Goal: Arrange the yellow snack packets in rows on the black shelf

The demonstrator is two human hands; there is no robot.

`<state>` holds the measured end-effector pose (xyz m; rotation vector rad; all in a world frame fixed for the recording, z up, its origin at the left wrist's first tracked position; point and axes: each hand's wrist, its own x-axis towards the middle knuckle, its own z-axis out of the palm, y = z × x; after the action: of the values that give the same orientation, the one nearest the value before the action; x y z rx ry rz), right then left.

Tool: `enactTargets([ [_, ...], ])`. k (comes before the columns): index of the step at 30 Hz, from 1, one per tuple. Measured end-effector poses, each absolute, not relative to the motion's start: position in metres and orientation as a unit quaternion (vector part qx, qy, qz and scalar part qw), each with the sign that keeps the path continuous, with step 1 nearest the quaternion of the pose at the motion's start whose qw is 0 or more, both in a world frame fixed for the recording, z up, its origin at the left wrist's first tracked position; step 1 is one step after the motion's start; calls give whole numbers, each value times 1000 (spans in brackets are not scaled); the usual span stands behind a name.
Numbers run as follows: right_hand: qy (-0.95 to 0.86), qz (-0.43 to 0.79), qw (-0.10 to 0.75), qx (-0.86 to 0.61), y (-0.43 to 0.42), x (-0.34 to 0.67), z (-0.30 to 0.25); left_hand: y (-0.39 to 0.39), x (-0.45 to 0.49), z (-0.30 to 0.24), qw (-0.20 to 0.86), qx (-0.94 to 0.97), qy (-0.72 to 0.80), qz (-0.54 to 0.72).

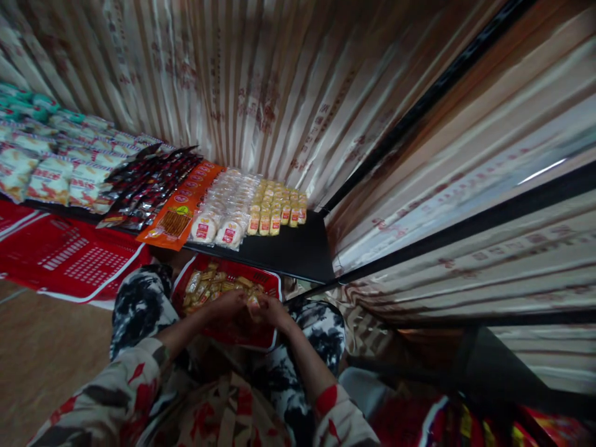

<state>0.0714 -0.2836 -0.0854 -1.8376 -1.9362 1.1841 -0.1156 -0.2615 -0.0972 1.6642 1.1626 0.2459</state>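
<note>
Between my knees stands a red plastic basket (277, 288) holding many small snack packets (202, 287) in yellowish clear wrappers. My left hand (233, 303) and my right hand (274, 310) meet over its right part. Both are closed, with fingers around a small wrapped snack packet (254, 304). The fingertips are dim and partly hidden. Just above the basket, on a black shelf (298, 251), similar yellow-wrapped packets (274, 211) stand in tight rows. Round white crackers in clear wrappers (216, 226) lie to their left.
Further left on the shelf are an orange snack bag (179, 208), dark red packets (151, 186) and white bags (51, 177). Another red basket (88, 251) lies at the left. Black metal bars (419, 245) and striped curtain (261, 81) border the shelf. Colourful packages (465, 425) sit lower right.
</note>
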Motion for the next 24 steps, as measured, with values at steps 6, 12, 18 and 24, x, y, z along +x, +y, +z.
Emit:
enactTargets([
  [6, -502, 562, 294, -587, -276, 72, -60, -271, -93, -76, 620, 546, 514, 232],
  [12, -422, 598, 379, -566, -279, 63, -42, -282, -90, -58, 664, 492, 488, 282],
  [18, -402, 579, 438, -559, -282, 59, -36, -276, -80, -55, 632, 469, 515, 338],
  [24, -428, 581, 430, -542, -280, 64, -42, -264, -74, -42, 620, 441, 537, 366],
])
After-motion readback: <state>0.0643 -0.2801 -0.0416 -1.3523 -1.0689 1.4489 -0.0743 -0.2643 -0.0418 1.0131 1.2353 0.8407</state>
